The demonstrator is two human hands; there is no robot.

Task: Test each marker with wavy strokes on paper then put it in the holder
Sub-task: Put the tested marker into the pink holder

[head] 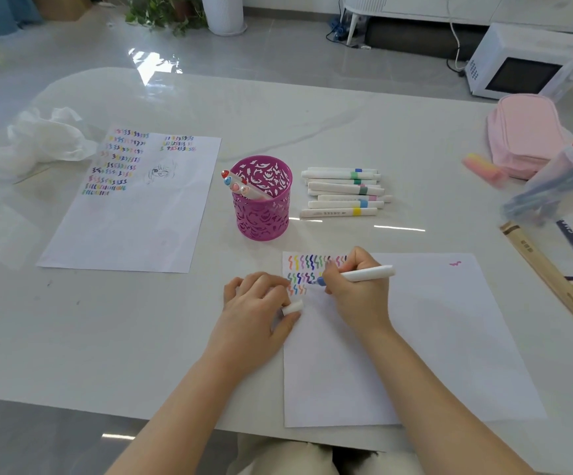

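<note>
Marker [367, 273] pinched in my right hand [357, 293], its blue tip touching the paper [432, 337] among rows of wavy strokes [309, 264]. My left hand [254, 306] rests at the sheet's left edge, pinching the white cap [292, 307]. Beyond both hands stands the purple holder [264, 207], stowed markers [235, 185] leaning inside; loose markers [341, 192] lie piled just right of it on the desk [312, 114]. Print on the barrels is too small to read.

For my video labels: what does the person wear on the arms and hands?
Nothing that shows. The left forearm and right forearm are bare down to the picture's edge, with no sleeves. The left hand and right hand show no glove, ring, watch or bracelet.
</note>
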